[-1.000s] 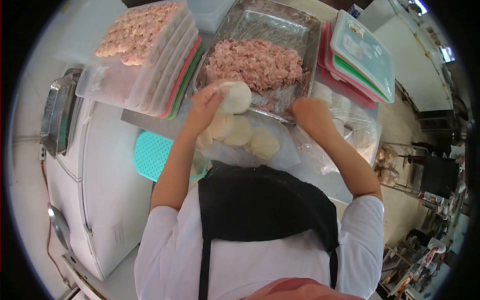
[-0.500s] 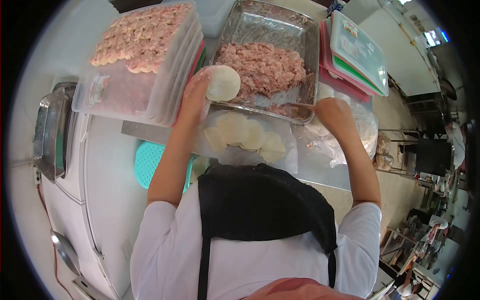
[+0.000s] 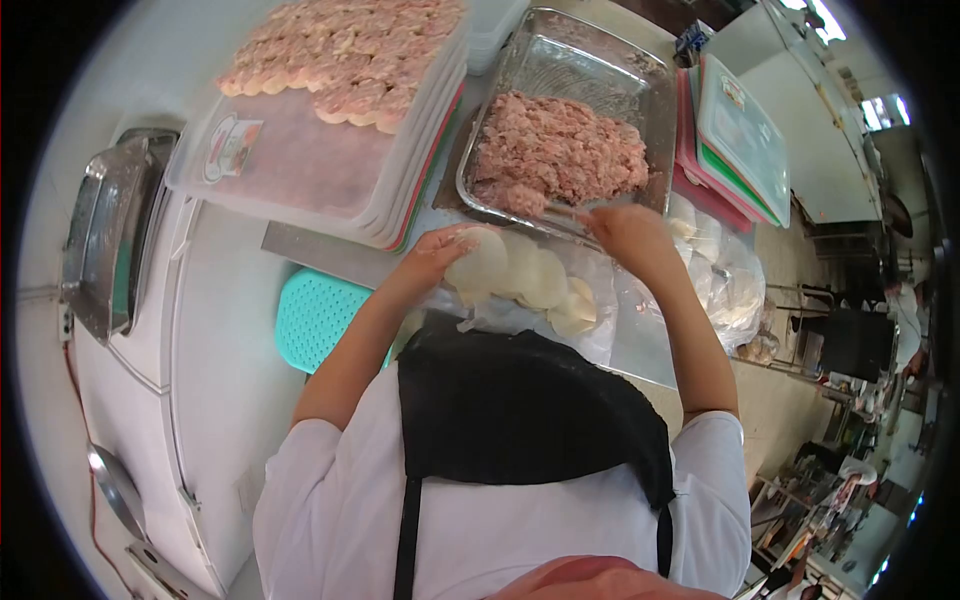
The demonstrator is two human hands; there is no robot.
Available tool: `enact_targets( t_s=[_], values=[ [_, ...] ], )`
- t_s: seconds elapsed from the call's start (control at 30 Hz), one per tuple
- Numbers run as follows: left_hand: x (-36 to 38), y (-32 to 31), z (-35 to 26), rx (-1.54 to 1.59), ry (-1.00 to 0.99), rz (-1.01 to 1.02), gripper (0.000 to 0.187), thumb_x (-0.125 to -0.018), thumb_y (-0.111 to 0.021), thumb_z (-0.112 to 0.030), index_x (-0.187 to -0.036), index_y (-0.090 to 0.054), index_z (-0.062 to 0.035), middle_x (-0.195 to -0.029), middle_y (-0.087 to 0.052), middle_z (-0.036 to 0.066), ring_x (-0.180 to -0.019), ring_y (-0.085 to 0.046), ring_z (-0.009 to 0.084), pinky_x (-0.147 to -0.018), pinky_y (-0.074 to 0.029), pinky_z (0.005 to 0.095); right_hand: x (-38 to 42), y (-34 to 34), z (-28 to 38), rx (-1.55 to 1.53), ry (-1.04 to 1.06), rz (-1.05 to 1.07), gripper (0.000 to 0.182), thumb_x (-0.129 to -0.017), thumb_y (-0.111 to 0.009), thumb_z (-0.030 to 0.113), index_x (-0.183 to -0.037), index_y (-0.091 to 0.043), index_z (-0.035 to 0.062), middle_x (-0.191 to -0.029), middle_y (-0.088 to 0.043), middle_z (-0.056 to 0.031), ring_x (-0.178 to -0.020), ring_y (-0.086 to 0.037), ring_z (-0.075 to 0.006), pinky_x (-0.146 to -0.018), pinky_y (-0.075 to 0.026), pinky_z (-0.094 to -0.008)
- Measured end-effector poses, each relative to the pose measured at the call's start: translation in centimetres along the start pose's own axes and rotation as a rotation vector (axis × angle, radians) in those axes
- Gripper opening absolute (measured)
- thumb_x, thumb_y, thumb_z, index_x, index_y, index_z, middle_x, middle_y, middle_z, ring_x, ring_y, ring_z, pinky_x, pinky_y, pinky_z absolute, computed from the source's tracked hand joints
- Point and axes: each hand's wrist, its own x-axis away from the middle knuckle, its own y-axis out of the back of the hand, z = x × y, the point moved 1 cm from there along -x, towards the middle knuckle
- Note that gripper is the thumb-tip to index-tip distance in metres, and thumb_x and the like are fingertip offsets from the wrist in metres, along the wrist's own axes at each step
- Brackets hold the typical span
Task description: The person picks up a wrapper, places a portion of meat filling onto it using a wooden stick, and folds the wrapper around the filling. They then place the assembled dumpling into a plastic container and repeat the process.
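Observation:
My left hand is closed on the edge of a round, pale dough wrapper, low over the near side of the work surface. More dough wrappers lie overlapping beside it on a clear plastic sheet. My right hand grips a thin spreading tool at the near rim of the metal tray. The tool's tip is hidden by a clump of the pink ground meat, which is heaped in the tray's near half.
Stacked plastic containers stand on the left, the top one holding rows of meat-filled dumplings. Stacked lids and bagged pale dough pieces are at right. A turquoise perforated basket sits below the left edge.
My left hand has come down from the tray's left corner to beside the wrappers. My right hand has shifted left with the tool, and meat is now bunched at its tip. The view has tilted.

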Motion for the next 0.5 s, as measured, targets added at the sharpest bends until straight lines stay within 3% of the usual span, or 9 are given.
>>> enact_targets(
  t_s=[0.1,0.2,0.3,0.4,0.5],
  values=[
    [0.5,0.9,0.6,0.098,0.007,-0.006,0.034,-0.093,-0.054,-0.019,-0.123,-0.057,-0.0016,-0.110,-0.064,0.008,-0.098,-0.062,0.0146,-0.088,-0.048,0.0288,-2.7,0.3,0.8,0.160,0.093,-0.162,0.021,-0.084,-0.055,0.020,-0.073,-0.067,0.0068,-0.069,-0.064,-0.0152,-0.067,-0.066,-0.0315,-0.059,-0.052,-0.0440],
    [1.3,0.5,0.3,0.075,-0.052,-0.044,0.034,-0.093,-0.055,-0.019,-0.121,-0.057,-0.0009,-0.108,-0.064,0.007,-0.096,-0.062,0.0142,-0.087,-0.049,0.0286,-4.7,-4.7,1.1,0.316,0.145,0.005,0.026,-0.091,-0.051,0.025,-0.074,-0.063,0.0082,-0.064,-0.062,-0.0110,-0.065,-0.064,-0.0305,-0.058,-0.050,-0.0417],
    [1.3,1.1,1.2,0.069,-0.146,-0.122,0.033,-0.094,-0.054,-0.018,-0.121,-0.057,-0.0008,-0.107,-0.064,0.007,-0.096,-0.062,0.0137,-0.087,-0.049,0.0291,-4.0,-6.1,2.6,0.143,0.190,-0.050,0.029,-0.092,-0.050,0.027,-0.074,-0.063,0.0071,-0.066,-0.062,-0.0134,-0.067,-0.064,-0.0321,-0.060,-0.050,-0.0429],
    [1.2,0.8,1.4,0.204,-0.140,-0.239,0.031,-0.095,-0.053,-0.016,-0.121,-0.057,-0.0010,-0.106,-0.065,0.007,-0.096,-0.062,0.0144,-0.087,-0.049,0.0293,-2.7,-5.7,2.5,-0.127,0.015,0.027,0.029,-0.089,-0.054,0.027,-0.078,-0.067,0.0034,-0.067,-0.063,-0.0180,-0.070,-0.064,-0.0362,-0.065,-0.051,-0.0439],
    [-0.2,0.3,1.6,0.318,-0.285,-0.367,0.032,-0.095,-0.050,-0.014,-0.124,-0.054,0.0004,-0.112,-0.063,0.010,-0.102,-0.061,0.0172,-0.091,-0.048,0.0320,-2.0,-5.6,-0.1,-0.502,-0.037,0.070,0.037,-0.092,-0.056,0.034,-0.082,-0.065,-0.0009,-0.068,-0.060,-0.0186,-0.064,-0.059,-0.0339,-0.061,-0.046,-0.0405]
  ],
)
